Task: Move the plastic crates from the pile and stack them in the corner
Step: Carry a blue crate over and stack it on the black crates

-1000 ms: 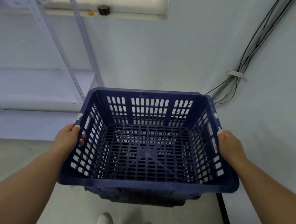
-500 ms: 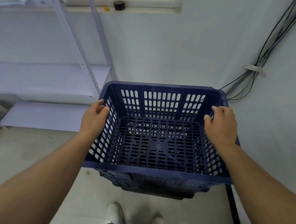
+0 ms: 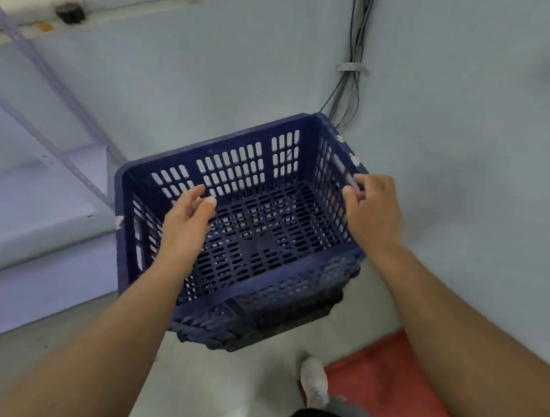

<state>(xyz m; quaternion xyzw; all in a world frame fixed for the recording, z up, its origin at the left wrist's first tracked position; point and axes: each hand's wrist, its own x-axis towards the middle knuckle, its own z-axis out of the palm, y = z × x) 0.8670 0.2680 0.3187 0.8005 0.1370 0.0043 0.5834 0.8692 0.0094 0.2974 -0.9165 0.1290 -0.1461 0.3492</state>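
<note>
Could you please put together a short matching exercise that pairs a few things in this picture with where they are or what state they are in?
Things:
1. blue crate
2. left hand
3. right hand
4. cable bundle

Places or states:
A. runs down the wall corner behind the crate
B. sits on top of darker crates in the corner
C. fingers loose, over the crate's inside, holding nothing
D. at the crate's right rim; whether it has a grip is unclear

Pairs: 1-B, 2-C, 3-D, 4-A
</note>
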